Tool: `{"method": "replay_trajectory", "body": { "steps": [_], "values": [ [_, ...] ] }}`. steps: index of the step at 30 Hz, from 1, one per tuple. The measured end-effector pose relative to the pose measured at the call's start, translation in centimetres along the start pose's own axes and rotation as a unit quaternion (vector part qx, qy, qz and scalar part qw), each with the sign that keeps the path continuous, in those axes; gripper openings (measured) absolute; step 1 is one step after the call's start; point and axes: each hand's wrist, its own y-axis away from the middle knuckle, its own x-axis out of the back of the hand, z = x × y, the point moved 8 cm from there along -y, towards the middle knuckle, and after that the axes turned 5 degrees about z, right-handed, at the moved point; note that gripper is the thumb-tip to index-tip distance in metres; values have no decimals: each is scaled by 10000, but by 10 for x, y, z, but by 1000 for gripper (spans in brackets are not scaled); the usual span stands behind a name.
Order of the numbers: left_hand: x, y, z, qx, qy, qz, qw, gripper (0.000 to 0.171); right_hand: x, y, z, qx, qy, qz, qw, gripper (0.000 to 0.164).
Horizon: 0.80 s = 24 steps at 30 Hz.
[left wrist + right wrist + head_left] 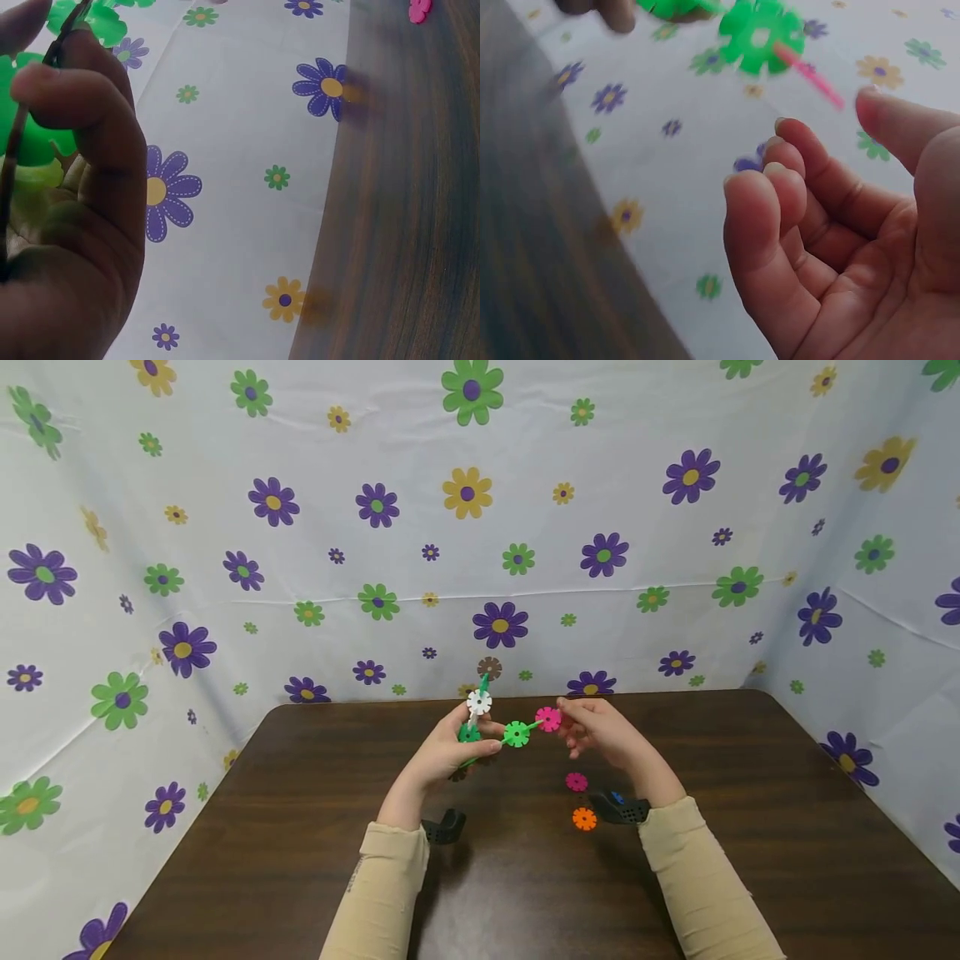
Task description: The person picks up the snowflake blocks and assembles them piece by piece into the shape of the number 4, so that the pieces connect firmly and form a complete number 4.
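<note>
My left hand [442, 747] grips a chain of notched plastic interlocking discs, partly hidden by the fingers. A brown disc [490, 667] tops the chain, above a white disc [479, 702] and a darker green disc [469, 733]. Toward the right, a bright green disc [516, 734] joins a pink disc [548, 719] at the chain's end. Beside that pink disc is my right hand [606, 733], thumb and fingers spread apart. The right wrist view shows the pink disc edge-on, slotted into the green disc [761, 37], with a gap between it and the thumb.
On the brown table [525, 877], a loose pink disc [577, 782] and an orange disc [584, 819] lie below the right hand, near the wrist camera [621, 807]. A flower-printed cloth [420, 560] hangs behind the table and along both sides.
</note>
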Motion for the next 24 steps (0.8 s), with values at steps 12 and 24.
{"method": "replay_trajectory", "body": {
  "steps": [12,24],
  "values": [
    [-3,-1,-2,-11,152,-118,9998,53,43,20,68,-635,970,-145,9932,43],
    [1,0,0,11,78,-101,9999,50,46,38,83,-426,2687,-1148,9554,39]
  ]
}}
